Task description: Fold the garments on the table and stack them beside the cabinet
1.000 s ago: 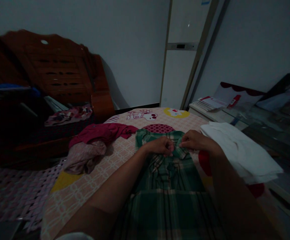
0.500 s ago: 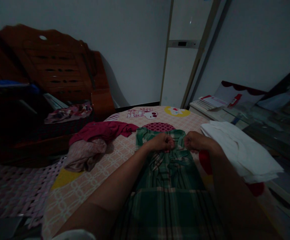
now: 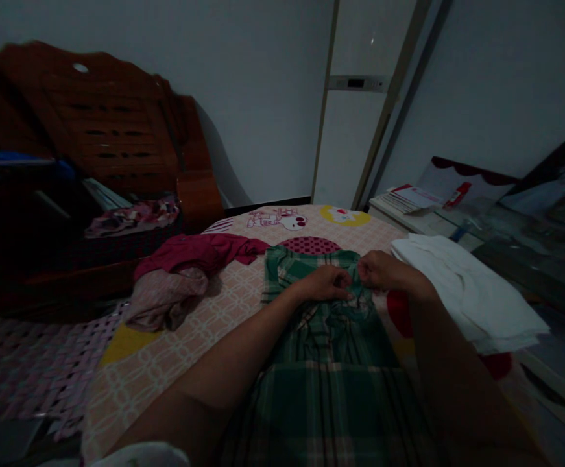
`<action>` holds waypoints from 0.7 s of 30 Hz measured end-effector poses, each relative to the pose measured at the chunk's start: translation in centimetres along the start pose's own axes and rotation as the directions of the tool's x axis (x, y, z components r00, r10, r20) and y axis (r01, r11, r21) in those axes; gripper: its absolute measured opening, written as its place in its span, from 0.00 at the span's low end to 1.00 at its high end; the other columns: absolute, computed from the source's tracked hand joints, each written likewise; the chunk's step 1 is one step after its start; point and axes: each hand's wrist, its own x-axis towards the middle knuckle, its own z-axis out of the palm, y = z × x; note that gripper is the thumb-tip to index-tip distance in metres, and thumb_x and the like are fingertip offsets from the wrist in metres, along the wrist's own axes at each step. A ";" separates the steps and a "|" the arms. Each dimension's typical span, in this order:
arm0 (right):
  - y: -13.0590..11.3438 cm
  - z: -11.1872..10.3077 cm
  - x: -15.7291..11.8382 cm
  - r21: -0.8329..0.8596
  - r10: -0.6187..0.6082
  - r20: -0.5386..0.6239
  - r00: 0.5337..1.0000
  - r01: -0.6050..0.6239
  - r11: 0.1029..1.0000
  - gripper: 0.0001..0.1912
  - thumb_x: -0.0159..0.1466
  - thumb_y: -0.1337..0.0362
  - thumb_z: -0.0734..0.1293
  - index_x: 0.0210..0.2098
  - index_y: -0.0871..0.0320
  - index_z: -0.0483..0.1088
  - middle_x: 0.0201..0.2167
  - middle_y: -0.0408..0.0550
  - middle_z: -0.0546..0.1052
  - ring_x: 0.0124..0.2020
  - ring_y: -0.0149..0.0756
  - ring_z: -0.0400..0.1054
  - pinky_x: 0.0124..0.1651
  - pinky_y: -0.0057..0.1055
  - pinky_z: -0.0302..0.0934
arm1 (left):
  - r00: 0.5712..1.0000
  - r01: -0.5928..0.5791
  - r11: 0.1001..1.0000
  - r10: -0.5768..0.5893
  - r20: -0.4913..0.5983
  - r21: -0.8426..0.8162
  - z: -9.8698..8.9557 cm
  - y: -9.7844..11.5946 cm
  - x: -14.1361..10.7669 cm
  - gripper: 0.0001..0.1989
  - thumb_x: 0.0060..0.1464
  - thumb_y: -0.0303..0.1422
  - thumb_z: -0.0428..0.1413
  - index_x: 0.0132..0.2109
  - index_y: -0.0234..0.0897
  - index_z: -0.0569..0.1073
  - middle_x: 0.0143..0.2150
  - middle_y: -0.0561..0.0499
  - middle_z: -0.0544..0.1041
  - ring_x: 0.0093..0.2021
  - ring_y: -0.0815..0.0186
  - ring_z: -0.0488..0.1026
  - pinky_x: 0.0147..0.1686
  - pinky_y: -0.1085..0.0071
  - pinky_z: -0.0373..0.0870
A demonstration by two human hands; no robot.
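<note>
A green plaid garment (image 3: 325, 395) lies stretched out in front of me, its far part bunched and creased. My left hand (image 3: 328, 283) rests over the middle of that far part, fingers curled and closed on the cloth. At the garment's far right edge, my right hand (image 3: 381, 271) pinches the fabric, the knuckles turned up. Only a short gap separates the two hands. Exactly which fold each hand grips is partly hidden by the fingers.
The round table has a patterned cloth (image 3: 224, 305). A magenta garment (image 3: 189, 253) and a greyish-pink one (image 3: 165, 298) lie crumpled at left. Folded white cloth (image 3: 467, 292) lies at right, near a glass-topped cabinet (image 3: 520, 243). A wooden bench (image 3: 102, 117) stands behind left.
My left hand has shifted right, closer to my right hand, with its fingers a little looser. The right hand stays about where it was at the garment's edge.
</note>
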 end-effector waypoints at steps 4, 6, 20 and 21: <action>-0.6 -0.3 0.0 0.109 -0.001 -0.247 0.969 0.029 0.994 0.07 0.48 0.76 0.63 0.23 0.61 0.70 0.18 0.43 0.72 0.20 0.28 0.63 0.25 0.24 0.52 | 0.989 0.146 0.988 -0.145 0.028 -0.050 -0.6 0.9 -0.4 0.10 0.48 0.32 0.61 0.29 0.35 0.66 0.22 0.59 0.67 0.22 0.71 0.67 0.23 0.76 0.59; -0.7 0.4 0.7 0.226 0.024 -0.361 0.932 0.062 0.972 0.06 0.48 0.75 0.63 0.25 0.60 0.70 0.19 0.43 0.73 0.21 0.29 0.65 0.25 0.24 0.54 | 0.961 0.269 0.956 -0.259 0.092 -0.121 -1.5 1.3 -0.9 0.07 0.51 0.30 0.58 0.32 0.36 0.66 0.21 0.58 0.69 0.20 0.69 0.69 0.22 0.76 0.61; 0.3 3.8 4.2 0.879 0.314 -0.409 0.857 0.277 0.389 0.10 0.52 0.65 0.69 0.34 0.61 0.72 0.26 0.47 0.78 0.24 0.32 0.73 0.31 0.29 0.70 | 0.944 0.294 0.956 -0.291 -0.154 -0.003 -2.9 -2.9 -0.6 0.13 0.46 0.24 0.56 0.42 0.32 0.77 0.29 0.54 0.77 0.29 0.69 0.72 0.29 0.77 0.67; 1.0 3.9 4.3 0.863 0.332 -0.402 0.853 0.232 0.449 0.09 0.53 0.65 0.68 0.34 0.61 0.72 0.25 0.47 0.78 0.23 0.32 0.72 0.30 0.29 0.69 | 0.941 0.311 0.950 -0.307 -0.141 0.006 -3.2 -3.1 -0.7 0.15 0.45 0.23 0.55 0.42 0.31 0.77 0.29 0.54 0.77 0.29 0.69 0.72 0.30 0.77 0.68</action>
